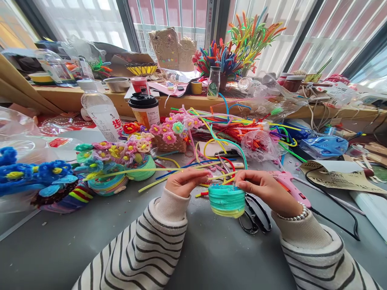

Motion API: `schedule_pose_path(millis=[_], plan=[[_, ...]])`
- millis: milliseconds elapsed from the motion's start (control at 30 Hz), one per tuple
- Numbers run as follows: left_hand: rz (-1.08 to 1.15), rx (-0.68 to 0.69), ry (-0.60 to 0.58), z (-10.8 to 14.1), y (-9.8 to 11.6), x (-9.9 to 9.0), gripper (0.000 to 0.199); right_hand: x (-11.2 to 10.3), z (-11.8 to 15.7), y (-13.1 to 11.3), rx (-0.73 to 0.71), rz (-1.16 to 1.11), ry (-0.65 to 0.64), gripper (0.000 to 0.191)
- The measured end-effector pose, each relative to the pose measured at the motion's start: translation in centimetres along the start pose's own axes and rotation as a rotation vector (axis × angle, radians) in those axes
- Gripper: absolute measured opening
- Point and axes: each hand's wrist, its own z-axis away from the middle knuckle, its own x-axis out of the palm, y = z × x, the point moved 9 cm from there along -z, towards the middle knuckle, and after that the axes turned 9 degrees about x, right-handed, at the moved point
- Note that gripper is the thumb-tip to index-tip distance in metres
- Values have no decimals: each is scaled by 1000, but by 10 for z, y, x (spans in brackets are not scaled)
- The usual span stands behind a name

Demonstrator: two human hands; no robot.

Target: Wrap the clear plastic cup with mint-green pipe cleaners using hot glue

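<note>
My left hand [186,182] is closed in a pinch on a long pale yellow pipe cleaner [145,168]. One end of it stretches far to the left, and the other runs across to my right hand [263,188]. That hand's fingers grip the rim of a small round pot [227,199] wrapped in turquoise pipe cleaner, with a pale yellow band at its bottom. The pot is held up just above the grey table. My right fingertips hide where the yellow strand meets the rim.
Black-framed glasses [256,215] lie behind the pot, and a pink glue gun [292,187] with a black cord is at right. Finished flower pots [109,177] stand at left. Bundled pipe cleaners [223,131], a lidded cup [144,108] and a plastic bottle [101,110] are farther back.
</note>
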Motion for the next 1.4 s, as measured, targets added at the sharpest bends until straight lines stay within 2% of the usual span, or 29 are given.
schedule_pose_path(millis=[233,467,567,633,733,900,967,1133,1300,1400], plan=[[-14,-59,60,1,-5,-5,12,-2,0,2,9,15,12,25],[111,-205,71,4,-14,-1,31,-2,0,3,17,31,19,27],[83,-171,72,3,-12,-3,23,-2,-1,4,20,31,14,27],[41,-93,55,1,-6,-3,13,-2,-1,3,17,22,9,25],[-43,53,-21,-1,6,2,11,-1,-1,2,19,9,1,25],[-210,217,-268,5,19,28,20,2,0,-2,-11,48,-7,23],[-207,230,-341,8,19,36,19,3,0,-3,-29,79,-7,23],[-147,137,-476,14,10,48,19,3,-2,-8,-105,168,41,21],[-132,125,-495,15,7,50,21,-1,-2,-20,-186,236,133,20],[-164,156,-454,11,7,45,24,-32,9,-20,-171,305,357,26]])
